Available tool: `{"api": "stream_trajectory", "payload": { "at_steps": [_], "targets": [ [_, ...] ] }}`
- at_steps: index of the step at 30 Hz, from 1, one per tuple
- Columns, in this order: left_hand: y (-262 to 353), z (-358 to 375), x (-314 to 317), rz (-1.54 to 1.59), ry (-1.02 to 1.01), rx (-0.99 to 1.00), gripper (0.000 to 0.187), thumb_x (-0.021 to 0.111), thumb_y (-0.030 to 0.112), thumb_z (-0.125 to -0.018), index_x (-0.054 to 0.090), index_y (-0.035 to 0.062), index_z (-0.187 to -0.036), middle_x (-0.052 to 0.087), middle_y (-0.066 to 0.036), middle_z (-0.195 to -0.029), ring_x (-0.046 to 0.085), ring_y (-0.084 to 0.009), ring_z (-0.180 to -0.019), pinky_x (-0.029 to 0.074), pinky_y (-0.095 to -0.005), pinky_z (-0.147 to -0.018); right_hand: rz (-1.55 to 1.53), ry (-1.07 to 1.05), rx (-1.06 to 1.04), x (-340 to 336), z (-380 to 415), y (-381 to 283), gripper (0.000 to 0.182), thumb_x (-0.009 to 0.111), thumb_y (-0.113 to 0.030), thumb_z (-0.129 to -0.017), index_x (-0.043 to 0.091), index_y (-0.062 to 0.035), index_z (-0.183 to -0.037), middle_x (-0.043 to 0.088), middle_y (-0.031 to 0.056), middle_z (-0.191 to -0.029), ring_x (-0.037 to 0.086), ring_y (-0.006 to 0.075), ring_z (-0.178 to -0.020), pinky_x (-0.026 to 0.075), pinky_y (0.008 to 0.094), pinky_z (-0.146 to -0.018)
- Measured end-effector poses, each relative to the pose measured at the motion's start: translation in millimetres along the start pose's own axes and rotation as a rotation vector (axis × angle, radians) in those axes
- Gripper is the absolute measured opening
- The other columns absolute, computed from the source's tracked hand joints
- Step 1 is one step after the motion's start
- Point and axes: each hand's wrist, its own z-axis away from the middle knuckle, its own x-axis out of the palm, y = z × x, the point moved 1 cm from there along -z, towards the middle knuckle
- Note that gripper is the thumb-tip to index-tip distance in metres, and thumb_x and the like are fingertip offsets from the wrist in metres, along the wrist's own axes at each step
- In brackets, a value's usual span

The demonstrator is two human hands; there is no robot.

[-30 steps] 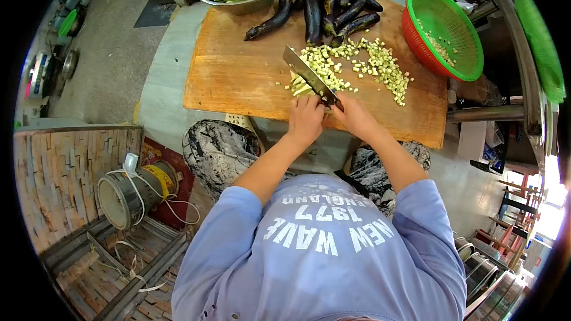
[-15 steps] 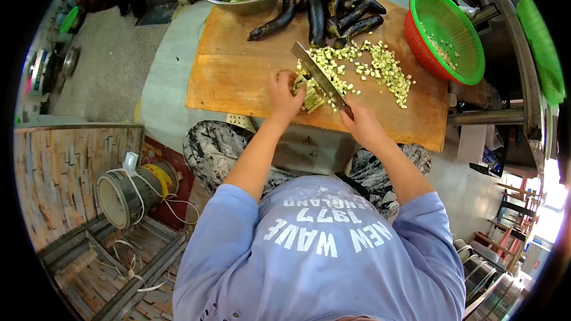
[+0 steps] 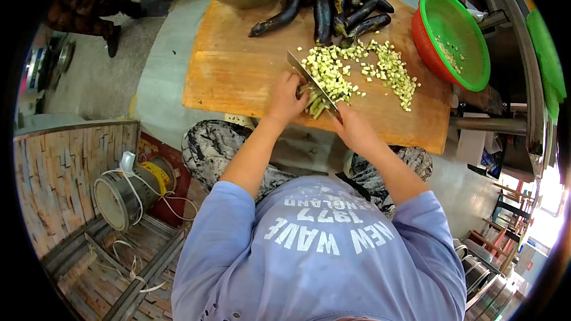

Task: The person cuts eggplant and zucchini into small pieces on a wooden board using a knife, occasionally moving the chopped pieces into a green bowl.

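Observation:
My right hand [image 3: 357, 129] grips the handle of a cleaver [image 3: 311, 79], its blade slanting up and left across the wooden cutting board [image 3: 229, 62]. To the left of the blade, my left hand [image 3: 284, 100] is closed, fingers curled on a bunch of pale green eggplant strips [image 3: 316, 107]. The strips lie against the blade, partly hidden by hand and cleaver. Right of the blade spread diced eggplant pieces [image 3: 331, 70], with a looser patch of cubes [image 3: 392, 70] farther right. Several whole dark eggplants [image 3: 322, 15] lie at the board's far side.
A metal bowl [image 3: 245, 1] with peeled green pieces stands at the far left of the board. Nested red and green baskets [image 3: 461, 30] sit tilted at the right, holding a few cubes. Another person [image 3: 83, 5] is at upper left. A metal cylinder [image 3: 117, 202] with cords stands lower left.
The cleaver and both hands have shifted slightly left relative to the cut pieces, and the strips beside the blade look fewer. At upper left, the other person has come further into view.

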Motion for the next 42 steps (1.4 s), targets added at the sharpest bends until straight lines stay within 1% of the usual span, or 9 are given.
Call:
{"api": "stream_trajectory", "payload": {
  "at_steps": [7,14,19,22,26,29,35,40,42],
  "targets": [
    [-2,7,1,0.124,0.008,-0.040,0.030,0.073,0.008,-0.073,0.060,0.0027,-0.098,0.055,-0.016,-0.102,0.055,-0.0354,-0.094,0.048,-0.0404,-0.079,-0.229,0.117,0.012,5,5,10,0.017,0.057,-0.016,-0.090,0.049,-0.0026,-0.098,0.063,0.0219,-0.076,0.061,0.0437,-0.073,0.047,0.0505,-0.064],
    [-5,14,2,-0.006,-0.047,-0.010,0.030,0.074,0.009,-0.072,0.060,0.0030,-0.099,0.054,-0.017,-0.107,0.052,-0.0377,-0.104,0.046,-0.0425,-0.086,-0.030,-0.035,0.000,-17,23,1,0.017,0.057,-0.015,-0.090,0.048,-0.0027,-0.098,0.064,0.0225,-0.077,0.061,0.0448,-0.075,0.048,0.0520,-0.066],
    [-3,10,-2,-0.112,-0.010,0.077,0.030,0.076,0.012,-0.072,0.061,0.0017,-0.095,0.055,-0.014,-0.100,0.054,-0.0335,-0.094,0.048,-0.0396,-0.078,0.066,0.001,-0.009,6,-3,-5,0.018,0.058,-0.015,-0.089,0.048,-0.0027,-0.097,0.064,0.0228,-0.077,0.061,0.0451,-0.074,0.048,0.0524,-0.066],
    [-4,12,-2,-0.104,-0.034,0.077,0.030,0.077,0.015,-0.072,0.062,0.0013,-0.094,0.055,-0.014,-0.100,0.055,-0.0328,-0.092,0.048,-0.0392,-0.077,-0.153,0.072,-0.013,12,-2,11,0.018,0.058,-0.015,-0.090,0.048,-0.0029,-0.097,0.065,0.0229,-0.079,0.061,0.0450,-0.075,0.047,0.0521,-0.065],
    [-4,20,-4,-0.035,-0.003,0.077,0.032,0.079,0.017,-0.073,0.062,0.0005,-0.095,0.054,-0.014,-0.104,0.056,-0.0302,-0.089,0.048,-0.0372,-0.075,-0.158,0.064,0.001,2,13,11,0.017,0.059,-0.015,-0.090,0.049,-0.0033,-0.097,0.065,0.0225,-0.081,0.061,0.0450,-0.076,0.047,0.0518,-0.065],
    [-4,25,-1,0.045,-0.024,-0.097,0.032,0.079,0.017,-0.072,0.062,0.0026,-0.095,0.056,-0.015,-0.106,0.054,-0.0352,-0.102,0.046,-0.0426,-0.085,-0.071,-0.013,-0.045,-24,25,3,0.017,0.059,-0.015,-0.089,0.050,-0.0035,-0.097,0.065,0.0224,-0.080,0.061,0.0449,-0.076,0.047,0.0523,-0.065],
    [3,21,-6,-0.085,-0.121,-0.135,0.034,0.078,0.016,-0.073,0.062,0.0016,-0.099,0.055,-0.018,-0.107,0.053,-0.0363,-0.103,0.046,-0.0430,-0.085,-0.008,-0.023,-0.118,-14,23,8,0.017,0.058,-0.016,-0.088,0.050,-0.0033,-0.097,0.064,0.0220,-0.076,0.061,0.0447,-0.073,0.047,0.0531,-0.064],
    [-7,25,-2,-0.153,-0.092,-0.015,0.033,0.076,0.015,-0.075,0.062,0.0004,-0.102,0.054,-0.017,-0.109,0.056,-0.0353,-0.099,0.047,-0.0417,-0.083,0.025,0.007,-0.057,11,3,8,0.018,0.059,-0.016,-0.089,0.049,-0.0019,-0.094,0.063,0.0231,-0.076,0.061,0.0443,-0.074,0.048,0.0524,-0.064],
    [-8,24,2,-0.130,-0.055,0.020,0.035,0.076,0.016,-0.076,0.061,0.0001,-0.103,0.054,-0.015,-0.110,0.056,-0.0348,-0.099,0.047,-0.0417,-0.083,-0.110,0.085,-0.073,15,2,15,0.018,0.060,-0.014,-0.089,0.049,-0.0012,-0.094,0.063,0.0234,-0.076,0.062,0.0441,-0.074,0.047,0.0511,-0.064]
  ]
}}
